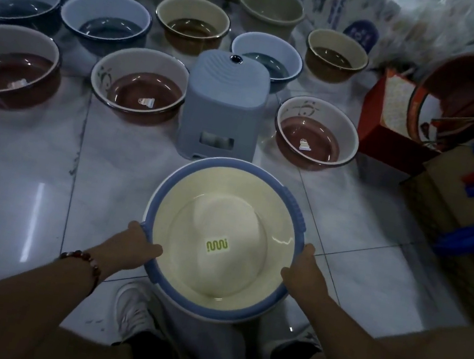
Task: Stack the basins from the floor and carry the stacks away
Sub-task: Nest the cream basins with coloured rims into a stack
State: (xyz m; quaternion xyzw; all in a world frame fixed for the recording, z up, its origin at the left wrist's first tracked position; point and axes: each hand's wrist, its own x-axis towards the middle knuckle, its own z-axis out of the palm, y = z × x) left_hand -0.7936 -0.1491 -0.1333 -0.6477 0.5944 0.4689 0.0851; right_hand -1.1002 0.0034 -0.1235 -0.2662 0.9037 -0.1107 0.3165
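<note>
While raised, blue-rimmed basin (pixel 221 236) gripped by left hand (pixel 131 248), right hand (pixel 306 274); fingers probably underneath.

dim | glare streaks on floor tiles (pixel 36 208) | edges warped, perhaps motion-blurred upper right

grey plastic stool (pixel 224 105), red box (pixel 393 117), cardboard carton (pixel 461 198)

Both hands grip blue-rimmed basin (pixel 221 236), basins on floor (pixel 11 173)
</note>
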